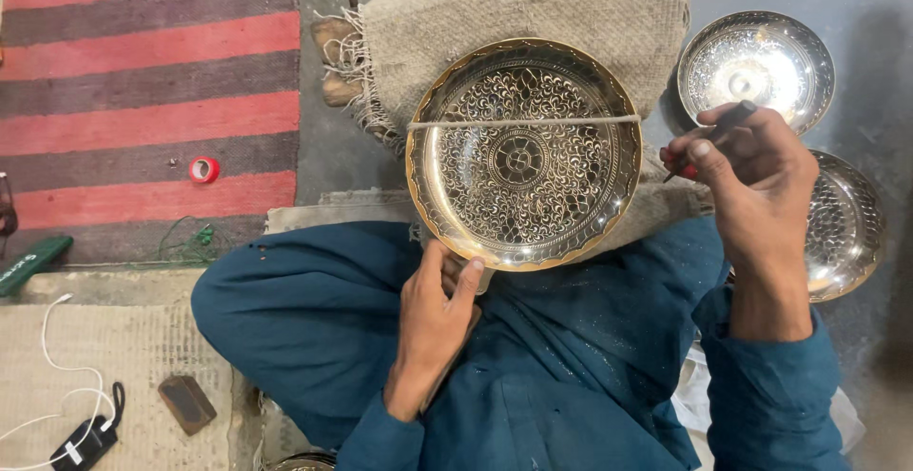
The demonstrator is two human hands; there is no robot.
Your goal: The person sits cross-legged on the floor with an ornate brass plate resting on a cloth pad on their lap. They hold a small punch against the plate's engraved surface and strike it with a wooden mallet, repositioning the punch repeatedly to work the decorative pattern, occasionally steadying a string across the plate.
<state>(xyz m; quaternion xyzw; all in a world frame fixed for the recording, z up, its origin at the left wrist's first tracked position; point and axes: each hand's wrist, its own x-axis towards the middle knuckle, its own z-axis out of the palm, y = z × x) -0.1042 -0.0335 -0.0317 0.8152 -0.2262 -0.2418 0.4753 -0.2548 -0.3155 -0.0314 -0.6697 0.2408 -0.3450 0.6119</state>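
Note:
A large round brass plate [523, 152] with dense engraved floral patterns rests on burlap cloth [533, 5] over my lap. A taut cord [523, 122] runs across the plate's upper part. My left hand [433, 328] touches the plate's near rim with the fingertips, thumb and forefinger spread. My right hand [751, 186] hovers just right of the plate, closed around a thin dark engraving tool [715, 133] with a red grip near the fingers.
Two smaller engraved silver-coloured bowls [756, 67] [842, 228] lie on the grey floor at right. A striped red and grey rug [143, 81] with a red tape roll [203, 169] lies at left. A small dark block [186, 402], a white cable and black charger [86, 442] sit bottom left.

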